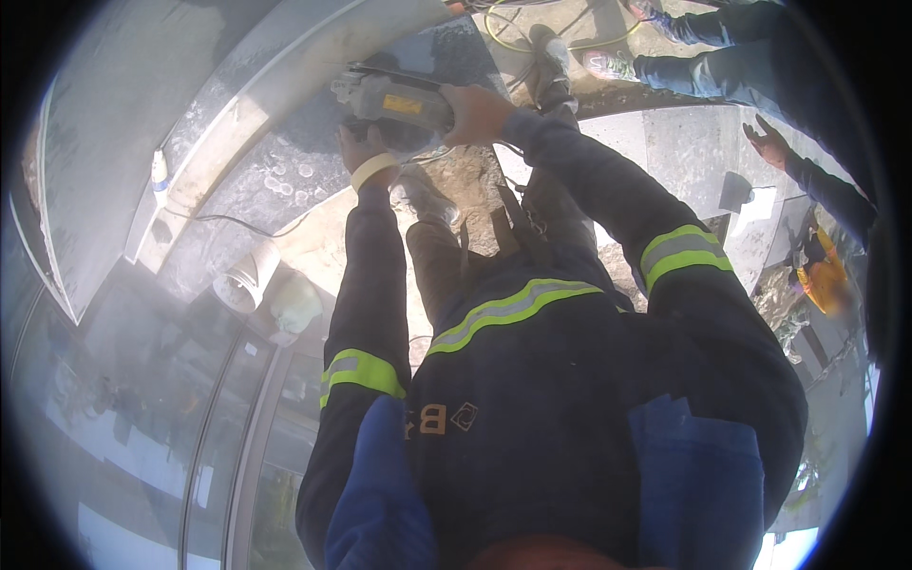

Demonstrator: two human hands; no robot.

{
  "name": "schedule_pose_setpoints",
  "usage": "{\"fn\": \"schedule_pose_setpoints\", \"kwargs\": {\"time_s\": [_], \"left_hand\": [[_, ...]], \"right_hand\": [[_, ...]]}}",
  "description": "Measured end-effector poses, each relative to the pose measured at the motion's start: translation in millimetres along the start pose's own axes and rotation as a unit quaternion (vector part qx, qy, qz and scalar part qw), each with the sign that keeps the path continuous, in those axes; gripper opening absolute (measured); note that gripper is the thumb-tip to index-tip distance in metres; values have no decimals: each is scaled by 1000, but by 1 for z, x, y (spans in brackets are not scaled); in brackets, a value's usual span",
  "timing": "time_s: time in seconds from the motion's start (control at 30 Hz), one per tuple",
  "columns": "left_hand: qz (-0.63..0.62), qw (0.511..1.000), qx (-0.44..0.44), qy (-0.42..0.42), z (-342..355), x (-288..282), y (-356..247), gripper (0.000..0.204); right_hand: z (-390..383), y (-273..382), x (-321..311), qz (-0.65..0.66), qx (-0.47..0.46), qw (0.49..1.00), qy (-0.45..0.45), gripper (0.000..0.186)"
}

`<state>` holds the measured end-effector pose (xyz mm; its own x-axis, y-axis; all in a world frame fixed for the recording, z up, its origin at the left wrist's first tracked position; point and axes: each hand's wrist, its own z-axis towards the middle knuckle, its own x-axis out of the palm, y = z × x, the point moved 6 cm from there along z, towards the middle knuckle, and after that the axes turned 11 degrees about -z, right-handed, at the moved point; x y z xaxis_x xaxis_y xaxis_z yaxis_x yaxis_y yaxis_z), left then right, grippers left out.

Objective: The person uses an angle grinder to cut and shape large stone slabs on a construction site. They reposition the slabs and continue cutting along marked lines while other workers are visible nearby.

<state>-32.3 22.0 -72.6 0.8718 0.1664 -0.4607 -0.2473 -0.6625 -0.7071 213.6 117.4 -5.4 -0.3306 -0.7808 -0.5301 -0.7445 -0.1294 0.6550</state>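
Note:
An angle grinder [404, 100], grey with a yellow label on its body, is held over a dark stone slab [318, 142] at the top middle. My right hand [478, 116] wraps round its rear end. Near the grinder's head, my left hand [365, 152] grips from the near side; a pale band circles that wrist. The grinder's disc edge shows only faintly above the tool, and I cannot tell whether it touches the slab. Part of the left fingers is hidden behind the tool.
A white bucket [245, 282] lies tilted at the left, beside a pale bag [295, 306]. A white and blue bottle [160, 173] stands near a curved ledge. A yellow hose [508, 43] crosses the ground at the top. Other people stand at the right, one with a hand [769, 144] held out.

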Motion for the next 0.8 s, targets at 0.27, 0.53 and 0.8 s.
{"fn": "schedule_pose_setpoints", "kwargs": {"time_s": [0.27, 0.53, 0.8], "left_hand": [[-542, 815, -200, -39, -13, 32, -50, 73], [-481, 862, -157, 39, 5, 36, -73, 70], [-468, 869, -158, -14, -16, 43, -79, 54]], "right_hand": [[14, 8, 0, 26, -4, 1000, 2, 68], [12, 11, 1, 25, 5, 1000, -2, 65], [-4, -2, 3, 20, 0, 1000, 7, 69]]}}
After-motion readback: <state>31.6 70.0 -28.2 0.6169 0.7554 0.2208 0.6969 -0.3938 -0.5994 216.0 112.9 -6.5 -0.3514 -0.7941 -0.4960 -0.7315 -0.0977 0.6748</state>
